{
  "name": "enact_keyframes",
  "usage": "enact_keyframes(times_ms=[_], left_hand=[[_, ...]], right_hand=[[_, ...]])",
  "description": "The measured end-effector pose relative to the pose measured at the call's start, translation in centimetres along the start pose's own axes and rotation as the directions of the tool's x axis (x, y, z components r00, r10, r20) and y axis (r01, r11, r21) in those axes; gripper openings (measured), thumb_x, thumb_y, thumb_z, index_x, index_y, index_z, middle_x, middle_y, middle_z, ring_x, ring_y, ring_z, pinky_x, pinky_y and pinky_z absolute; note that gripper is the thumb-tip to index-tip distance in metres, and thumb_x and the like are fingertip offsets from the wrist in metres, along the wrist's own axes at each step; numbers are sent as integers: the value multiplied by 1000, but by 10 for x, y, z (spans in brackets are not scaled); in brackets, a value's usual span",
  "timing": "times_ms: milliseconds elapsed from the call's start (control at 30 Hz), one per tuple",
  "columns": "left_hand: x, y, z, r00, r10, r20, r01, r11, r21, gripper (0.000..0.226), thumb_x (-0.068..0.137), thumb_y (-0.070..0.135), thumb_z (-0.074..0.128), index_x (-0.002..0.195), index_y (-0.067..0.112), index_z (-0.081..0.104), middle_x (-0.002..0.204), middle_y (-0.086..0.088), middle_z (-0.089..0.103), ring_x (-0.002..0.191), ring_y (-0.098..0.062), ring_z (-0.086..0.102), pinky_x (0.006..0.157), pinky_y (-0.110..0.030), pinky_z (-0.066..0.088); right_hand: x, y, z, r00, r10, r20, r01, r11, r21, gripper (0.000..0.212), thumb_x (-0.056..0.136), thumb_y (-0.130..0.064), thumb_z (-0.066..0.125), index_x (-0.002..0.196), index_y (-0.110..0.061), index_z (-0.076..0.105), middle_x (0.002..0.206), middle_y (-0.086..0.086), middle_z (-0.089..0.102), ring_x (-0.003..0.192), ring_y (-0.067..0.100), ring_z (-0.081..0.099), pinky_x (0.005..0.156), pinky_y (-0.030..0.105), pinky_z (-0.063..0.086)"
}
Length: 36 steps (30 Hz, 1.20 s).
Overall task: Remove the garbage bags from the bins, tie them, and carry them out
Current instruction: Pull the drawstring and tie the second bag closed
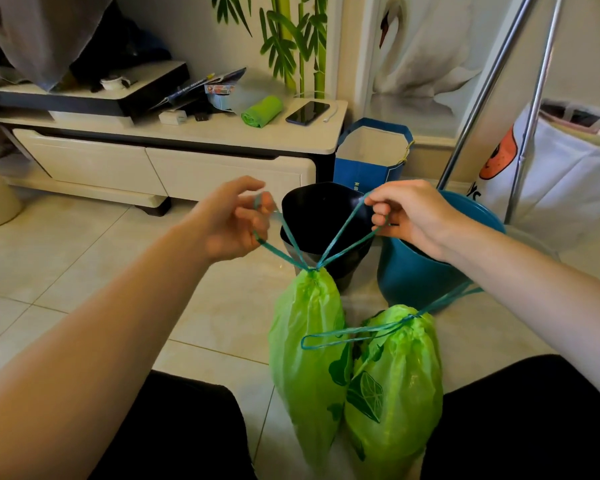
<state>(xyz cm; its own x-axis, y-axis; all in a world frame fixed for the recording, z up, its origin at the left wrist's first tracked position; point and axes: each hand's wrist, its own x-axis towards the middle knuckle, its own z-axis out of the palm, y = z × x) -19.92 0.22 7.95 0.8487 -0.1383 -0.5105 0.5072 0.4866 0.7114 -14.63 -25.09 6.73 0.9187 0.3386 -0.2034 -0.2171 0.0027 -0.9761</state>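
Tiled floor [84,271], both bags' [305,358] bases cut off, fingers [378,216] pinching drawstrings [343,233]

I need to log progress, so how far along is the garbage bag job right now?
Done: both green bags are out of the black bin and blue bin; the right bag sits cinched on the floor. In hand: the left hand and right hand pull the drawstrings of the left bag, neck gathered. Left: knot it and carry both out.
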Motion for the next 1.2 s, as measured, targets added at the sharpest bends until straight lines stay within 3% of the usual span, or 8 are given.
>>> enact_keyframes(times_ms=[133, 233, 433, 633, 767, 833, 967, 1200], left_hand=[[11, -17, 25, 990, -136, -26, 138, 955, 263, 31, 91, 18, 49, 60, 12, 49, 50, 1, 58, 45, -12, 64, 48, -27, 58], [18, -26, 37, 989, -145, 35, 133, 964, 232, 41, 93, 15, 47, 55, 4, 57, 75, -18, 73, 71, -30, 74, 70, -35, 59], [24, -36, 52, 995, -86, 54, 71, 970, 231, 36, 99, 19, 38, 99, -5, 66, 94, -21, 72, 90, -28, 70, 91, -36, 54], [28, -36, 64, 998, 61, 31, -59, 997, -54, 19, 96, 15, 45, 83, 5, 55, 64, -9, 71, 56, -20, 71, 52, -28, 59], [31, -31, 58, 995, 100, -7, -100, 984, -147, 24, 96, 12, 44, 77, 4, 57, 70, -6, 67, 56, -16, 71, 48, -23, 55], [31, -29, 55, 991, 130, -31, -131, 989, -67, 27, 96, 12, 45, 71, 6, 55, 61, -3, 65, 47, -10, 65, 44, -17, 51], [27, -25, 52, 979, 197, -50, -193, 978, 75, 18, 94, 9, 52, 76, 6, 54, 53, 0, 59, 40, -7, 58, 37, -14, 44], [14, -24, 48, 966, 257, -18, -244, 936, 255, 7, 93, 13, 54, 97, 11, 59, 68, 0, 58, 42, -8, 56, 35, -14, 39]], right_hand=[[-7, -6, 9, 995, -100, 23, 102, 992, -75, 14, 87, -9, 54, 83, -9, 67, 64, 3, 49, 53, 13, 44, 54, 26, 37], [-14, -9, 16, 977, -210, 46, 214, 938, -273, 16, 86, -5, 54, 87, -11, 69, 69, 5, 55, 55, 12, 48, 53, 23, 40], [-26, -9, 30, 883, -450, 132, 431, 666, -609, 18, 87, -7, 56, 95, -16, 70, 71, -9, 62, 48, 5, 59, 58, 16, 49], [-31, -4, 28, 872, -398, 284, 465, 497, -732, 21, 91, -14, 55, 104, -14, 71, 82, 3, 73, 68, 11, 70, 74, 27, 56], [-32, -4, 14, 870, -398, 291, 449, 395, -801, 19, 91, -19, 58, 101, -19, 73, 89, -2, 73, 76, 8, 66, 74, 23, 51], [-31, -3, 0, 896, -326, 301, 410, 348, -843, 19, 91, -22, 59, 104, -21, 72, 93, -5, 72, 78, 3, 64, 75, 16, 50], [-31, 5, -31, 967, 111, 228, 226, 31, -974, 40, 88, -50, 56, 114, -21, 64, 106, 0, 70, 98, 19, 63, 89, 36, 50], [-43, 18, -72, 882, 468, -51, 32, -169, -985, 48, 89, -43, 57, 131, -21, 52, 130, 1, 59, 116, 23, 57, 99, 33, 45]])
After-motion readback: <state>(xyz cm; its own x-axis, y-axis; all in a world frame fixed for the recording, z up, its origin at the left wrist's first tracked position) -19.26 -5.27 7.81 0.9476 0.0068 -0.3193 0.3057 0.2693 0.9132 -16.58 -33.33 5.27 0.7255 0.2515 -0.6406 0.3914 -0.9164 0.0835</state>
